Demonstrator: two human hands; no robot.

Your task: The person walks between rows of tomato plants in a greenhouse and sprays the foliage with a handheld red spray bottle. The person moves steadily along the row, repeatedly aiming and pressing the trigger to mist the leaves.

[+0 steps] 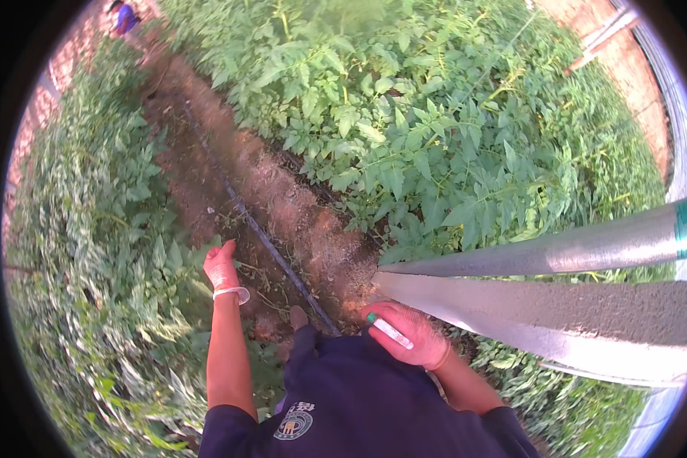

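Observation:
My left hand (221, 269), in a thin clear glove, is raised at the edge of the left row of leafy plants (166, 257). Its fingers are bent together beside a green leaf; whether they pinch it I cannot tell. My right hand (409, 335), also in a thin clear glove, is near my torso at lower centre. It holds a small white tube with a green cap (392, 332), which lies across the palm and fingers and bears writing.
A dark irrigation hose (263, 237) runs along the soil path. Tomato plants (401, 137) grow densely on the right. A metal pole (538, 249) and a concrete post (549, 309) stand close at my right. Another person (126, 20) is far up the path.

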